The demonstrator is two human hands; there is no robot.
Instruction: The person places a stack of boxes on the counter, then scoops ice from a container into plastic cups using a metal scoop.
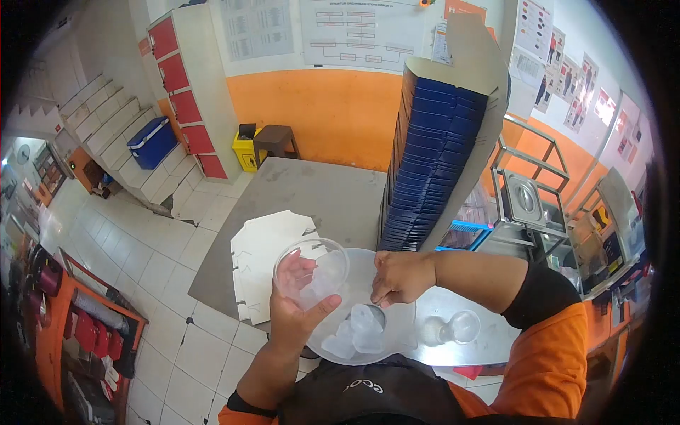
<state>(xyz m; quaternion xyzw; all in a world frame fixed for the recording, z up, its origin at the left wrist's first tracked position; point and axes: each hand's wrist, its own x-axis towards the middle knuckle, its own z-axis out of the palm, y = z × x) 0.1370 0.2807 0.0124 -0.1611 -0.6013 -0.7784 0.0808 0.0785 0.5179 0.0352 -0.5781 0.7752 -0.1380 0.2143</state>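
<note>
The left hand (301,304) is gripping a clear round plastic container (337,256) holding ice pieces (322,281), thumb apart from its fingers. The right hand (405,276) is pressing its bent fingers together above the right side of a translucent round plastic bowl (398,338); what they pinch is unclear. Cloudy ice chunks (358,331) are lying in the bowl, near the person's body.

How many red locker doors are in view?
5, all in one column on the pale locker: top door, second door, middle door, fourth door, bottom door.
</note>
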